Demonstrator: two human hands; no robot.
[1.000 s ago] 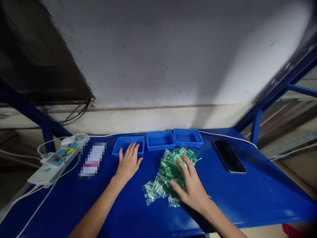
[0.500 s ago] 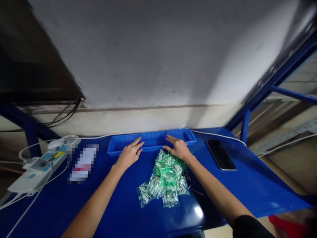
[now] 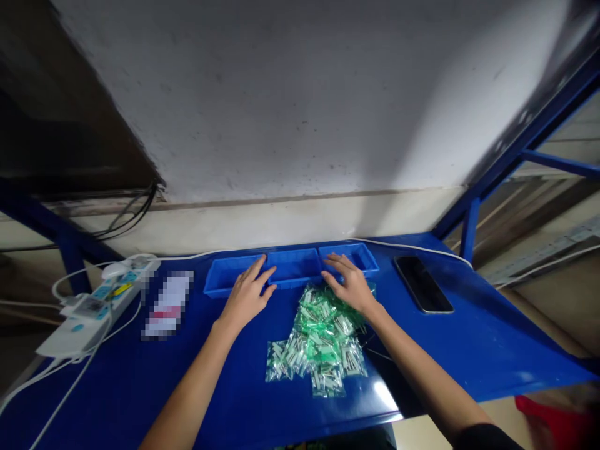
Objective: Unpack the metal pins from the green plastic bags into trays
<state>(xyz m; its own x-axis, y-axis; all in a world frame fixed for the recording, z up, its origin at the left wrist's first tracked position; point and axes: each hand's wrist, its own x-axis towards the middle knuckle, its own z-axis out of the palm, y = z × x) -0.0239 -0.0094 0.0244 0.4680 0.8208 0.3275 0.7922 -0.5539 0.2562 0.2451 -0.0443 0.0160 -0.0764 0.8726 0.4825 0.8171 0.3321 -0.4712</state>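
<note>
Three small blue trays stand side by side at the back of the blue table (image 3: 492, 350): the left tray (image 3: 225, 279), the middle tray (image 3: 293, 270), the right tray (image 3: 363, 256). My left hand (image 3: 246, 297) lies flat with fingers spread, its fingertips at the front edge where the left and middle trays meet. My right hand (image 3: 349, 284) is also flat and open, fingertips on the near edge of the right tray. Below my right hand lies a heap of clear bags (image 3: 319, 340) with green and white small parts. Neither hand holds anything.
A black phone (image 3: 423, 284) lies at the right of the trays. A white power strip (image 3: 91, 303) with cables sits at the left edge, next to a blurred white card (image 3: 167, 304). A grey wall rises behind the table; blue frame bars stand at both sides.
My right hand left the heap of bags and came to the trays. The three trays, spread apart a second ago, now stand pushed together in a row. My left hand stayed by the left tray.
</note>
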